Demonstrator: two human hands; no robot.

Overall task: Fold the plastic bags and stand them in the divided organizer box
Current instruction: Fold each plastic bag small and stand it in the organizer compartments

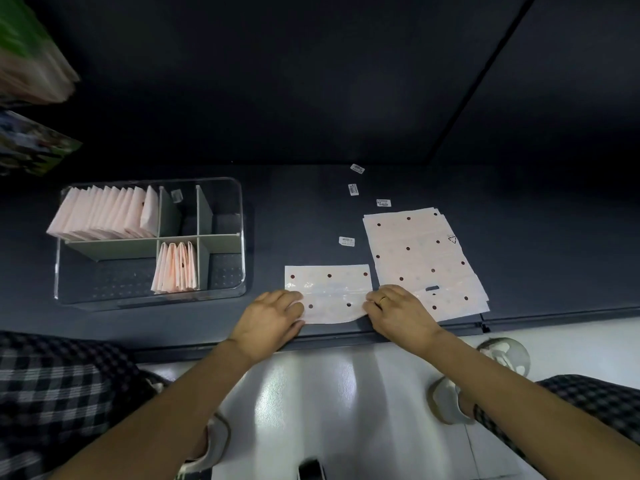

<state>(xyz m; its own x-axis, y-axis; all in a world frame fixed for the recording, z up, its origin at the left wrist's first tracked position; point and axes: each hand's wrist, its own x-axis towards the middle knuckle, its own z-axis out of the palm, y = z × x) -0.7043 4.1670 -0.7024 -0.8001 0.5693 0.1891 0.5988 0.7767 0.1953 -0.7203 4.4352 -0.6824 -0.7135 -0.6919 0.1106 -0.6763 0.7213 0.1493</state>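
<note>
Both hands (pixel 268 318) (pixel 398 313) pinching half-folded bag (pixel 329 296) at table's near edge (slippery plastic); uneven pull risks skewed crease.

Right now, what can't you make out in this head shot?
- Print on the small labels on the table: too small.
- Fingertips of left hand and right hand on the bag: hidden by the hands' backs.
- Count of sheets in the flat bag stack: only offset edges show.
- Green object top left: blurred, cut by the edge.
- Organizer box front-left compartment: glare on clear wall.
</note>
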